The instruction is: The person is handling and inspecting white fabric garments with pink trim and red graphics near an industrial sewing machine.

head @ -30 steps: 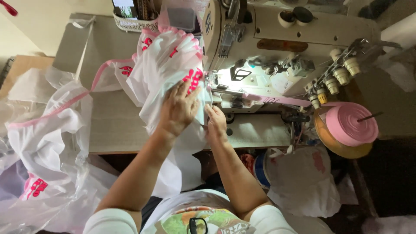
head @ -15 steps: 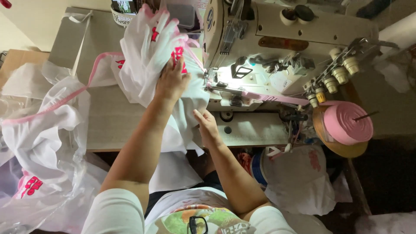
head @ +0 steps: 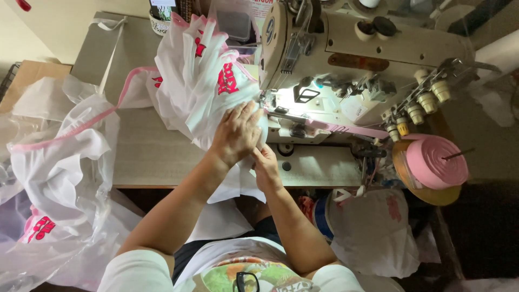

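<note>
hands point(head: 236, 132) pressing white fabric point(head: 197, 86) — sewing machine point(head: 351, 59)

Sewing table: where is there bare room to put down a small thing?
Bare tabletop lies between the white fabric bundle and the near edge, left of the left hand. A small patch lies under the sewing machine. It is crowded at the needle and beside the pink tape roll.

Thin white cloth point(head: 200, 81) (slightly sheeny), matt cream metal sewing machine point(head: 378, 48), smooth matt tabletop point(head: 151, 157)
</note>
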